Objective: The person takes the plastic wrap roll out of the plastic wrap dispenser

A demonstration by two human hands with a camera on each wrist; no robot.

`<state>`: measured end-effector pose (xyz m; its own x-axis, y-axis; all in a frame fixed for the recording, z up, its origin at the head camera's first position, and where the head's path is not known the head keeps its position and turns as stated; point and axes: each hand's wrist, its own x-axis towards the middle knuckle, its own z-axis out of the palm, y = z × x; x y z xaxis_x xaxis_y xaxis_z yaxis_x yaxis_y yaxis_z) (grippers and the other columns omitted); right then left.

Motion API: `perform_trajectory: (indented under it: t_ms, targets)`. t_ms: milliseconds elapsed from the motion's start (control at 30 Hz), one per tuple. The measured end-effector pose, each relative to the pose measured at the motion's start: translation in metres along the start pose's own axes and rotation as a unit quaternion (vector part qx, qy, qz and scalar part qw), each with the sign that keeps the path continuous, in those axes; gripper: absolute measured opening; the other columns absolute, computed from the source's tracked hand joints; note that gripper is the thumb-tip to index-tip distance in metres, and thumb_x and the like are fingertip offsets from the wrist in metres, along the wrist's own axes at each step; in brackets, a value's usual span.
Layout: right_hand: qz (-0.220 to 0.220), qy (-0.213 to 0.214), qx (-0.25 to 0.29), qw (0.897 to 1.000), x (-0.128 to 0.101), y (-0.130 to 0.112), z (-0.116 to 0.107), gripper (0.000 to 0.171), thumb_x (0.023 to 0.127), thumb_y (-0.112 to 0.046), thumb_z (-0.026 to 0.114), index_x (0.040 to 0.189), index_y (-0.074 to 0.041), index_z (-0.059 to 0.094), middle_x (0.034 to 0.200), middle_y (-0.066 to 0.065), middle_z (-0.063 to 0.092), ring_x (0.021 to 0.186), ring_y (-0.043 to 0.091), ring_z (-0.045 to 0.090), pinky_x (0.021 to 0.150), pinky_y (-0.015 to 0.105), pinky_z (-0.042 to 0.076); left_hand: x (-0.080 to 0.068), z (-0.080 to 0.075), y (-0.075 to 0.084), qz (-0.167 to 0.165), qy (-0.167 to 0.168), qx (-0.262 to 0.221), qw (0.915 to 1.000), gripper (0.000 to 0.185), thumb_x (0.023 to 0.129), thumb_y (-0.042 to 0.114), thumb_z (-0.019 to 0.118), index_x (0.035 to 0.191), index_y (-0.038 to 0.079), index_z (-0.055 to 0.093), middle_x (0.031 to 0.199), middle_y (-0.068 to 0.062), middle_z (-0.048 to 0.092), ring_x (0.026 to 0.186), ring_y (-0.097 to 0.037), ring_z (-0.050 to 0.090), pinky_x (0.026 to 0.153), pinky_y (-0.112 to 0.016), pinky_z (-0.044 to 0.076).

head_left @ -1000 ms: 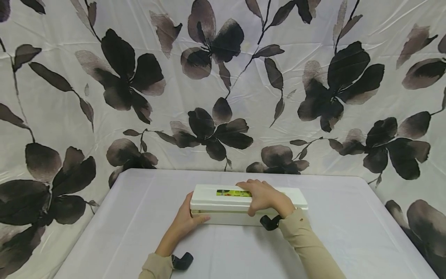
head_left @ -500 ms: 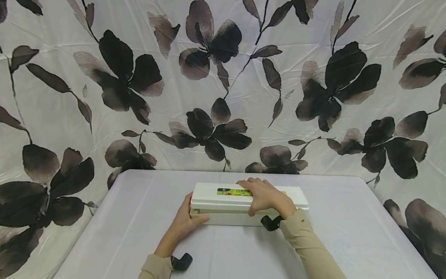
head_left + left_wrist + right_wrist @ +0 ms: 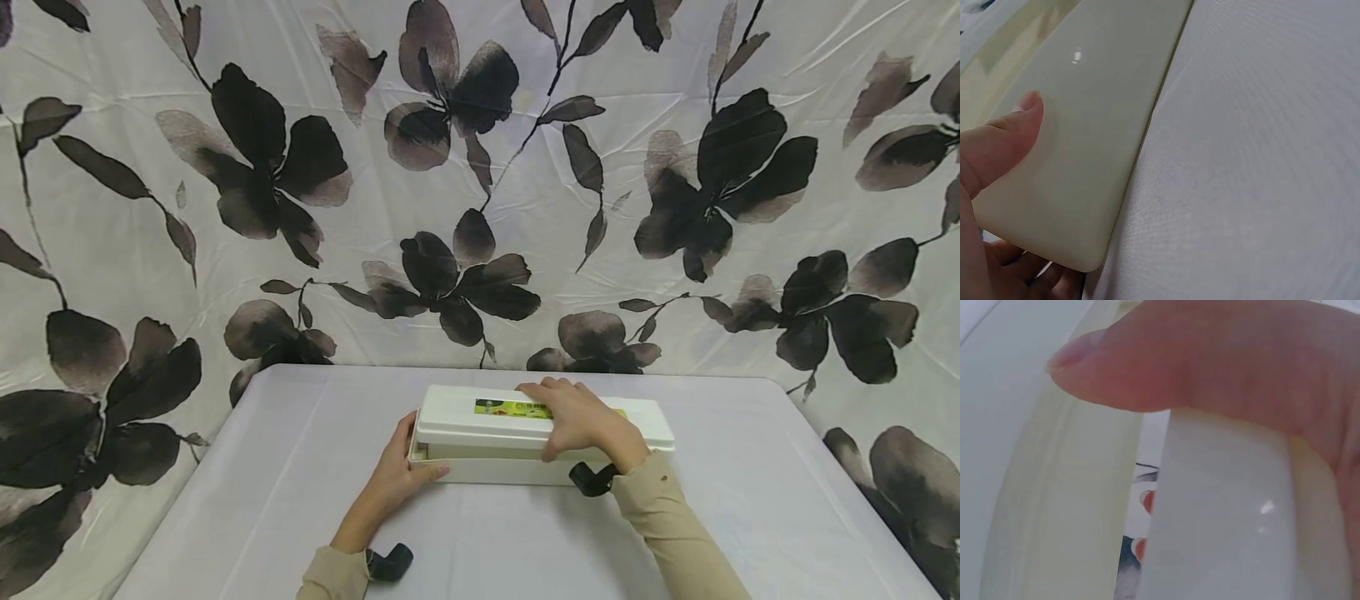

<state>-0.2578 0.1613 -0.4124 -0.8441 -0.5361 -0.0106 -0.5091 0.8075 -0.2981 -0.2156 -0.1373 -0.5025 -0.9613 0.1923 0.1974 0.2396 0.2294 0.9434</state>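
A long white plastic box stands crosswise on the table, its base [image 3: 502, 472] below a raised lid [image 3: 450, 427] with a yellow-green label [image 3: 510, 408]. My left hand [image 3: 399, 467] grips the base's left end; the left wrist view shows the thumb on the front wall [image 3: 1091, 144] and the fingers round the end. From above, my right hand [image 3: 585, 423] holds the lid across its width, thumb on the near edge. A gap shows between lid and base. In the right wrist view, fingertips [image 3: 1149, 501] show beyond the lid [image 3: 1222, 506].
The table [image 3: 300, 433] has a white cover. Behind it hangs a white cloth [image 3: 555, 208] printed with dark flowers. A black wrist mount [image 3: 390, 563] sits at the left cuff, and another black mount [image 3: 592, 479] at the right cuff.
My right hand has raised the lid and shifted it slightly to the right, widening the gap above the base. My left hand has stayed at the base's left end.
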Motion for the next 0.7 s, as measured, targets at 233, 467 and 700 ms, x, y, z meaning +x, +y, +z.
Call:
perform_trajectory:
  t_ms: [233, 467, 700]
  targets:
    - [-0.003, 0.014, -0.005, 1.000, -0.007, 0.001, -0.001, 0.100, 0.052, -0.032, 0.089, 0.143, -0.017, 0.051, 0.118, 0.003, 0.058, 0.102, 0.022, 0.052, 0.088, 0.049, 0.043, 0.004, 0.003, -0.020, 0.014, 0.009, 0.004, 0.9999, 0.092, 0.073, 0.000, 0.084, 0.148, -0.004, 0.030, 0.141, -0.025, 0.048, 0.131, -0.042, 0.045, 0.111, -0.061, 0.025]
    - [-0.003, 0.032, -0.013, 0.999, -0.018, 0.001, -0.003, 0.102, 0.056, -0.050, 0.090, 0.143, -0.014, 0.052, 0.125, 0.004, 0.059, 0.111, 0.025, 0.054, 0.092, 0.052, 0.043, 0.008, 0.002, -0.037, 0.010, 0.001, -0.004, 0.9999, 0.096, 0.073, 0.007, 0.086, 0.150, 0.002, 0.029, 0.145, -0.019, 0.047, 0.134, -0.037, 0.044, 0.112, -0.059, 0.025]
    - [0.004, 0.052, -0.024, 0.998, -0.031, 0.002, -0.010, 0.097, 0.058, -0.049, 0.090, 0.138, -0.009, 0.055, 0.135, 0.009, 0.058, 0.126, 0.029, 0.051, 0.098, 0.053, 0.041, 0.008, 0.001, -0.038, 0.002, 0.001, 0.001, 1.0000, 0.097, 0.074, 0.007, 0.085, 0.151, 0.000, 0.027, 0.147, -0.021, 0.044, 0.136, -0.039, 0.040, 0.112, -0.061, 0.023]
